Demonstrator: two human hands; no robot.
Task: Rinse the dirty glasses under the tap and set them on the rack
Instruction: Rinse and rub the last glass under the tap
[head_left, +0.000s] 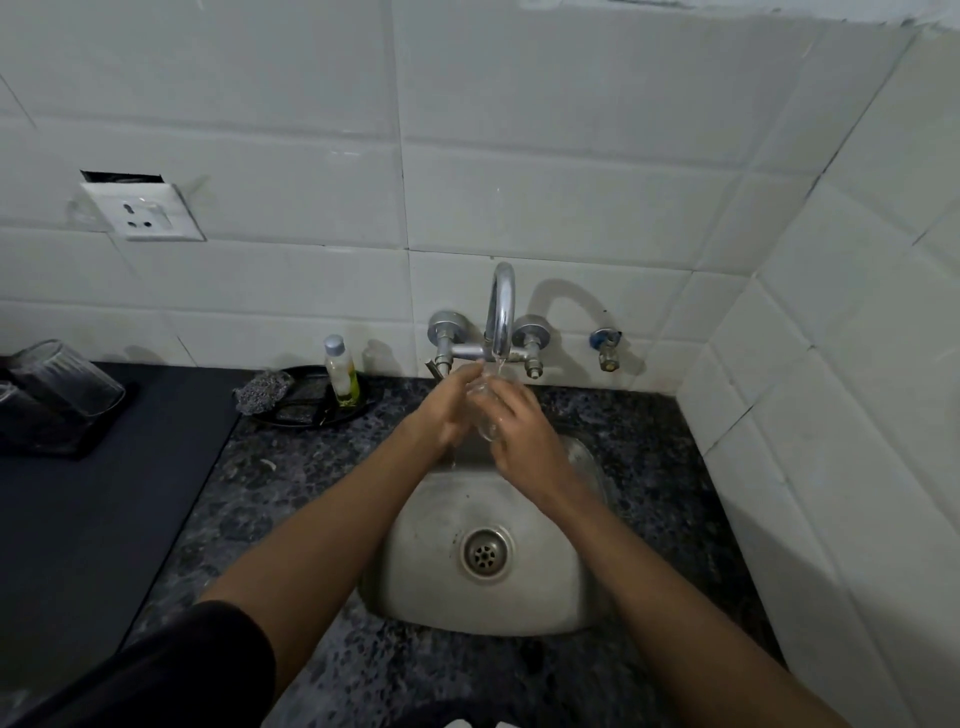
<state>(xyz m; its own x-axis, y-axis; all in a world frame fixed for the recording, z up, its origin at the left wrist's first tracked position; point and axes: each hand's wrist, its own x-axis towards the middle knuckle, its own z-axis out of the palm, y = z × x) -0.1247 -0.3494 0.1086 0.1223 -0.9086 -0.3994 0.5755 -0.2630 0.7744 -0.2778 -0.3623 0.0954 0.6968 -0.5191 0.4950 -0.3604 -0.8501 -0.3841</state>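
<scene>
Ribbed clear glasses, inverted on dark rack, far left. Left hand and right hand, fingers curled around clear glass, under curved chrome tap, above rounded steel sink in speckled worktop.

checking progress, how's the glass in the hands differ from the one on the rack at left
The glass in the hands is under the running tap over the sink, gripped by the left hand and right hand. The glass on the rack sits tilted and untouched, away from the water. Both are clear.
</scene>
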